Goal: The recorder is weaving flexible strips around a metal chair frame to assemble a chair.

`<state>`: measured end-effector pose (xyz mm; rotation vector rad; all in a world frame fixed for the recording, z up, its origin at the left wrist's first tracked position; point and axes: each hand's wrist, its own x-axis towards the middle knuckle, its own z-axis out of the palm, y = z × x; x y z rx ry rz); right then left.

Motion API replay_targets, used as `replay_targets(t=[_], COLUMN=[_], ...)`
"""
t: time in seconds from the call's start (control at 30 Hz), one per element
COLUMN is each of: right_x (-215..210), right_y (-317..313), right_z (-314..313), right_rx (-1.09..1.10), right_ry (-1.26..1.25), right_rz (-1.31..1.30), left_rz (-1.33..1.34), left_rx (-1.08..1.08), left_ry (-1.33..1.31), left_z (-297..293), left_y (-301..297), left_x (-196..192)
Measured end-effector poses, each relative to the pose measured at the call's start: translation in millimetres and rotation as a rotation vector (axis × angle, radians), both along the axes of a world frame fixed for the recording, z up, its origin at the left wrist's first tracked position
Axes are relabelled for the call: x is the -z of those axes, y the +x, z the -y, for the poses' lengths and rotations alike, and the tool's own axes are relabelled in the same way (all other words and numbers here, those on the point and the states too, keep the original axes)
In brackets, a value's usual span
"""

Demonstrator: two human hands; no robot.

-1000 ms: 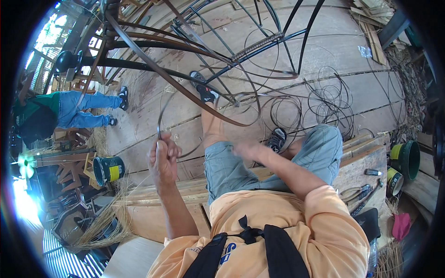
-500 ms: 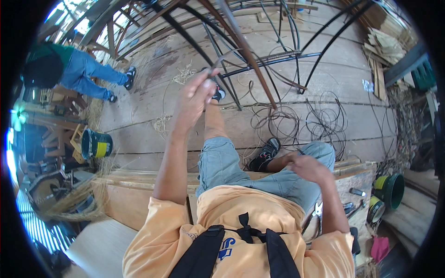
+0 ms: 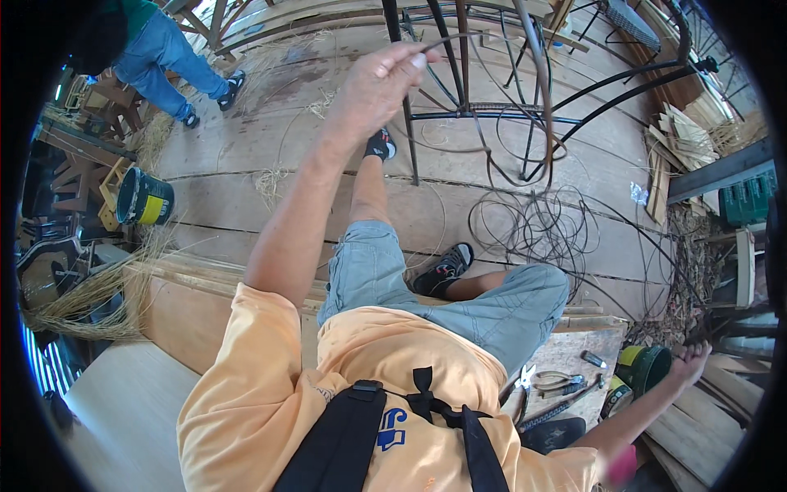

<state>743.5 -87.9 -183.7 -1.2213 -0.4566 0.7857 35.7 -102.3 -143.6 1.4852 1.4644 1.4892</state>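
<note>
My left hand (image 3: 379,84) is raised high in front of me, fingers pinched on a thin dark strand (image 3: 484,37). The strand arcs to the right past the bars of a black metal frame (image 3: 492,111). My right hand (image 3: 690,359) is stretched far out to the lower right, just beyond a green bucket (image 3: 643,369). Its fingers are curled, and whether they hold anything is too small to tell. I sit on a wooden bench (image 3: 188,287) with one leg stretched toward the frame.
Loose coils of dark strand (image 3: 533,225) lie on the plank floor under the frame. Pliers (image 3: 557,381) rest on a board by my right knee. A dark bucket (image 3: 143,197) and straw stand left. Another person in jeans (image 3: 164,57) stands at the upper left.
My left hand has risen higher toward the frame with the strand. My right hand has swung from in front of my lap far out to the right, by the green bucket.
</note>
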Motion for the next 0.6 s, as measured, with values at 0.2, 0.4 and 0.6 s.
replay_targets(t=[0.2, 0.4, 0.6], right_x=[-14.6, 2.6, 36.7], right_y=[38.3, 3.0, -121.6], right_z=[26.2, 6.3, -27.9], right_rx=[0.225, 0.108, -0.088], right_ry=[-0.044, 0.009, -0.079], right_rz=[0.133, 0.079, 0.041], left_rz=[-0.131, 0.31, 0.47], left_rx=[-0.258, -0.198, -0.073], left_ry=[0.013, -0.093, -0.091], left_z=[10.8, 34.6, 48.5], left_y=[-34.9, -42.3, -24.7], left_x=[8.1, 12.1, 12.8])
